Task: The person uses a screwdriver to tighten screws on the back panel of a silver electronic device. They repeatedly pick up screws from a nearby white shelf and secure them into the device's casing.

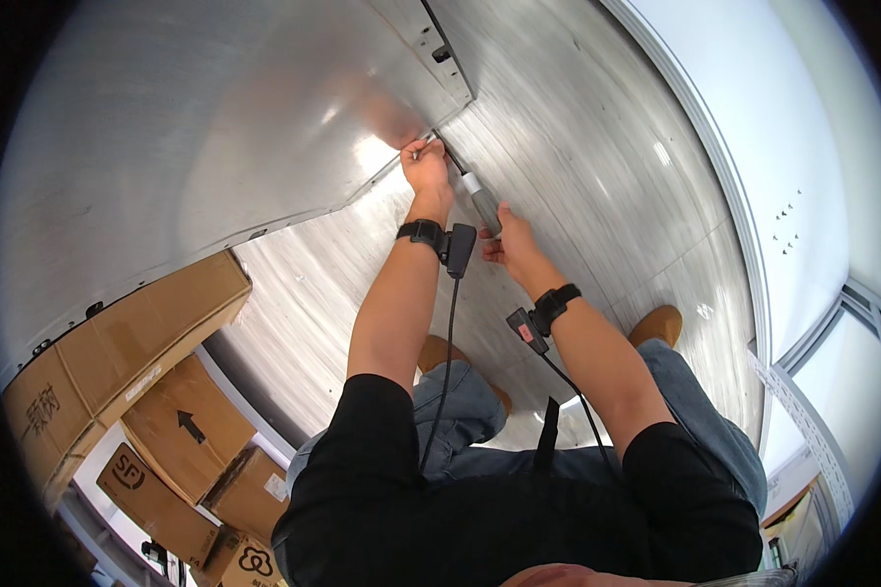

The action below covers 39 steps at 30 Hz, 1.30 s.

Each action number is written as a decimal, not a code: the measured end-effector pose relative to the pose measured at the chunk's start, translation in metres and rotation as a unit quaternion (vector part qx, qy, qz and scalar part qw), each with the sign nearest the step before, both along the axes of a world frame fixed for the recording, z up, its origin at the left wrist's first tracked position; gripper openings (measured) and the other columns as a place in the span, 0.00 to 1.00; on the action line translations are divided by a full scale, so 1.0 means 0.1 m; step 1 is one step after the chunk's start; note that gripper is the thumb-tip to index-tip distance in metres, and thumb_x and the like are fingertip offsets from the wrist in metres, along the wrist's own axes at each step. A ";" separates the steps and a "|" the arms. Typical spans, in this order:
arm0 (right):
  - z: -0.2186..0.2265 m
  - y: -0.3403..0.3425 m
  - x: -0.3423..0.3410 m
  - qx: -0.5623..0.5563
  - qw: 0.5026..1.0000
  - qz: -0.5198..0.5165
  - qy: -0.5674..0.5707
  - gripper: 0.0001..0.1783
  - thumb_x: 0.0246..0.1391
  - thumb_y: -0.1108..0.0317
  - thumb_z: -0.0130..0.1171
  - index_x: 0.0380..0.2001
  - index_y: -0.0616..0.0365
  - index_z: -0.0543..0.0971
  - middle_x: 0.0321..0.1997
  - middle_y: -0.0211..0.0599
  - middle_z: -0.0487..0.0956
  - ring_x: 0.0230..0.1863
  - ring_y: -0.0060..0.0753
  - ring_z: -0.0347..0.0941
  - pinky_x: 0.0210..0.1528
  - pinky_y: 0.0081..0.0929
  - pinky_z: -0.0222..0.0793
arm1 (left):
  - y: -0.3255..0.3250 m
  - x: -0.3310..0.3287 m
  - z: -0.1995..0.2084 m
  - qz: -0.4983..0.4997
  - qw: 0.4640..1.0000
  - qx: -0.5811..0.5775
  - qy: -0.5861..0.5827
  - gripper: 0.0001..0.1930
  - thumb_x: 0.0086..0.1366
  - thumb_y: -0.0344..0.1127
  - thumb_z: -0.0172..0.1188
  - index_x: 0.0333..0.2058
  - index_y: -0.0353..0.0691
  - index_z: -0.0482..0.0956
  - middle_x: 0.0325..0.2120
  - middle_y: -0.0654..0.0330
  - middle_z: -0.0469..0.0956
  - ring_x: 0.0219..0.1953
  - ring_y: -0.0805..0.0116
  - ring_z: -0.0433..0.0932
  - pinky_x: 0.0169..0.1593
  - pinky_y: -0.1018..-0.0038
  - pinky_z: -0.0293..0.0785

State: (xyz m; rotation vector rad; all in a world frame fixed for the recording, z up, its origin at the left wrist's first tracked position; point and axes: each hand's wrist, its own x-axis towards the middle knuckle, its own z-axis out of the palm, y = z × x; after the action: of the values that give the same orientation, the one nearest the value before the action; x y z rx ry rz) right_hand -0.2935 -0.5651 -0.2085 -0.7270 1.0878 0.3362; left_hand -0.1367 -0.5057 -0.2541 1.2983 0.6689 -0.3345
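A large silver metal panel (235, 127) fills the upper left. At its lower edge, near the corner, my left hand (425, 168) is closed with thumb and fingers pinched together; what they pinch is too small to make out. My right hand (515, 243) is wrapped round the rear of a screwdriver (483, 203) with a thick grey handle, a pale collar and a thin dark shaft. The shaft slants up and left to the panel edge, right beside my left fingertips. Exactly where its tip touches is hidden.
Cardboard boxes (186, 416) are stacked at the lower left. Pale wood-look floor (597, 147) lies below. On the right, a white surface (803, 117) holds several small dark screws (786, 217). Black wrist straps (423, 232) with cables hang from both my forearms.
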 end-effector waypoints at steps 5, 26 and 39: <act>-0.02 0.14 0.05 -0.148 0.988 -0.015 0.047 0.32 0.61 0.47 0.43 0.52 0.69 0.63 0.29 0.41 0.70 0.21 0.30 0.69 0.25 0.29 0.73 | -0.02 -0.01 0.04 -0.006 1.000 -0.009 -0.004 0.16 0.57 0.20 0.56 0.39 0.45 0.62 0.30 0.58 0.74 0.28 0.71 0.72 0.30 0.76 0.69; -0.05 0.01 0.01 0.024 0.996 -0.072 0.035 0.25 0.59 0.46 0.48 0.37 0.62 0.71 0.25 0.35 0.70 0.20 0.27 0.66 0.25 0.30 0.69 | 0.04 0.00 -0.06 -0.010 1.000 -0.024 -0.014 0.15 0.57 0.21 0.55 0.39 0.44 0.62 0.29 0.58 0.74 0.27 0.71 0.73 0.28 0.77 0.68; -0.01 0.00 0.07 0.011 0.999 -0.031 0.026 0.27 0.61 0.51 0.47 0.46 0.68 0.64 0.33 0.42 0.68 0.20 0.29 0.64 0.24 0.32 0.72 | 0.11 -0.01 0.01 -0.074 0.997 -0.001 0.010 0.19 0.57 0.21 0.54 0.43 0.48 0.60 0.30 0.58 0.75 0.25 0.70 0.71 0.24 0.75 0.66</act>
State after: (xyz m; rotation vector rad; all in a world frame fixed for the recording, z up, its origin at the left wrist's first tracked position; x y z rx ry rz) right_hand -0.2869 -0.5647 -0.2092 -0.6661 1.1513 0.3145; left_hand -0.1382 -0.4944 -0.2530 1.3466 0.5911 -0.4689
